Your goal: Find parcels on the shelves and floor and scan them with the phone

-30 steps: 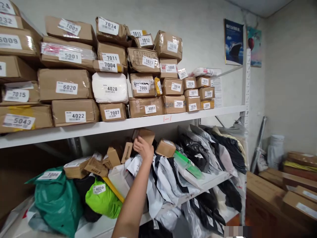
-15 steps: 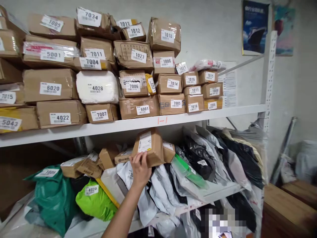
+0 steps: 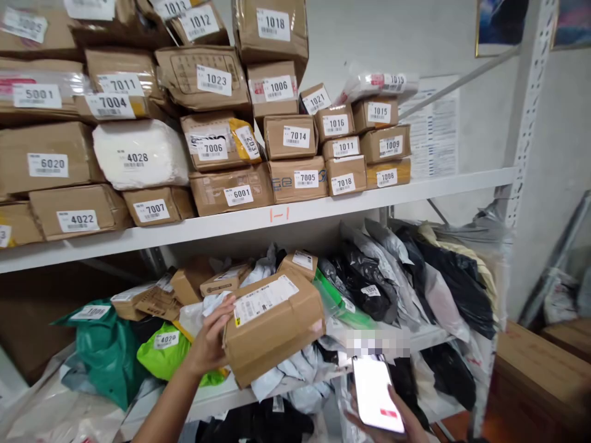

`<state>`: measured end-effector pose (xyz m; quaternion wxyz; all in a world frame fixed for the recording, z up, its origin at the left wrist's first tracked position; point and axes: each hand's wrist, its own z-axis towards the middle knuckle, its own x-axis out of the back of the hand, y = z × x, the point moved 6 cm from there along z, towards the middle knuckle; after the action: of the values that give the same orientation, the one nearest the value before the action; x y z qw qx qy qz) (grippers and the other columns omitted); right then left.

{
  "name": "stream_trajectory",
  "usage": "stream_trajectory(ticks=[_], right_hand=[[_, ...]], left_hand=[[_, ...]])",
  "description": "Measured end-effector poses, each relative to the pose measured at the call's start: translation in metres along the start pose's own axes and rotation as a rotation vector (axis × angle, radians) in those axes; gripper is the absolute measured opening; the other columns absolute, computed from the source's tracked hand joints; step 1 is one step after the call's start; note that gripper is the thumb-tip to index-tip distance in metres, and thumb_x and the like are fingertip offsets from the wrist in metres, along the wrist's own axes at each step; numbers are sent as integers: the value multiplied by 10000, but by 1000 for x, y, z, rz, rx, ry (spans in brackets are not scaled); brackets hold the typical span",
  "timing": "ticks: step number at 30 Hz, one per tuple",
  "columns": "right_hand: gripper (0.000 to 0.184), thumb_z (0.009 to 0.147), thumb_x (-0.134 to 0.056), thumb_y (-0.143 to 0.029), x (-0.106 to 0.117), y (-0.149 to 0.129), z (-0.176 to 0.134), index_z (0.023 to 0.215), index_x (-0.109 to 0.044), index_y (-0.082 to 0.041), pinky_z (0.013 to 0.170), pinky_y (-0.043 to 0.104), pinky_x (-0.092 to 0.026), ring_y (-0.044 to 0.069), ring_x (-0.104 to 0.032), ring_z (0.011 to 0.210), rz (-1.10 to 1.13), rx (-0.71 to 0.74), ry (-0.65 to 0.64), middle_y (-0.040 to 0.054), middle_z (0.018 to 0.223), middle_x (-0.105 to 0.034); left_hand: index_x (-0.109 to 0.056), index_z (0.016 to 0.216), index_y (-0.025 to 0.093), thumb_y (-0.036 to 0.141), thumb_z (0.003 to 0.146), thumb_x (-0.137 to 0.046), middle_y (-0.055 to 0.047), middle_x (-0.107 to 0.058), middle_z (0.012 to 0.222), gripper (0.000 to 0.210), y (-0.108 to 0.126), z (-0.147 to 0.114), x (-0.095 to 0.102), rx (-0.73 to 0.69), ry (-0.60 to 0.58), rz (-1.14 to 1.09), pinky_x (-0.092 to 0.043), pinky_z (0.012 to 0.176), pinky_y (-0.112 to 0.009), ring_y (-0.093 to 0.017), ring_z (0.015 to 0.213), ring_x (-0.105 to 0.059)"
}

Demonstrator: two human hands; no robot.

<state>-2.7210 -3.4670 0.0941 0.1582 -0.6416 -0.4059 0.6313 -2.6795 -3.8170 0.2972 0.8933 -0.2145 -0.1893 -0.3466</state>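
Note:
A brown cardboard box (image 3: 272, 332) with a white shipping label on one side is tilted in front of the lower shelf. My left hand (image 3: 210, 338) grips its left end, fingers over the edge near the label. At the lower right, my right hand (image 3: 406, 418) holds a smartphone (image 3: 376, 391) with a bright white screen and a small red button. Part of the picture just above the phone is blurred out. Behind the box lie grey-white mailer bags (image 3: 295, 369) and a smaller brown box (image 3: 300, 261).
Numbered cardboard boxes (image 3: 231, 191) are stacked along the white upper shelf (image 3: 207, 221). Lower down sit a green bag (image 3: 108, 351), a lime bag (image 3: 161, 354) and black mailers (image 3: 369, 277). A white perforated post (image 3: 530, 123) stands at the right, with large cartons (image 3: 545, 357) beyond it.
My left hand has brought the box down and toward me, turning it so its label faces up. The phone in my right hand has come up into view. The camera has moved closer.

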Motion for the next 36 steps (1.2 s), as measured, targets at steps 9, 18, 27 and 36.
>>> stream_trajectory(ticks=[9,18,27,36], right_hand=[[798,653,-835,-391,-96,-6,49,1343,-464,-237,946,484,-484,283,-637,1086,225,131,-125,87,1090,-728],[974,678,-793,-456,-111,49,37,1459,-214,-390,882,428,-551,269,-570,1187,241,197,43,65,1344,-580],[762,633,-833,-370,-153,63,30,1291,-463,-266,984,394,-481,228,-641,1030,68,400,-12,52,1136,-679],[671,731,-769,-423,-141,44,29,1323,-490,-271,915,567,-503,285,-671,975,207,136,-154,92,1129,-702]], left_hand=[[-303,1453,325,246,841,-579,-125,-434,1449,676,-31,25,-25,130,-466,-95,-348,1090,-558,-295,1375,-362],[-265,1466,270,681,658,-659,-172,-402,1459,988,-6,-22,-5,904,-50,-966,-332,1071,-587,-374,1356,-368],[-520,1256,240,403,835,-613,-131,-424,1365,461,73,-43,-44,1056,571,-38,-346,1091,-491,-296,1326,-391],[-501,1196,246,145,820,-617,-128,-265,1413,406,105,-60,-50,862,708,298,-441,1020,-526,-298,1362,-318]])
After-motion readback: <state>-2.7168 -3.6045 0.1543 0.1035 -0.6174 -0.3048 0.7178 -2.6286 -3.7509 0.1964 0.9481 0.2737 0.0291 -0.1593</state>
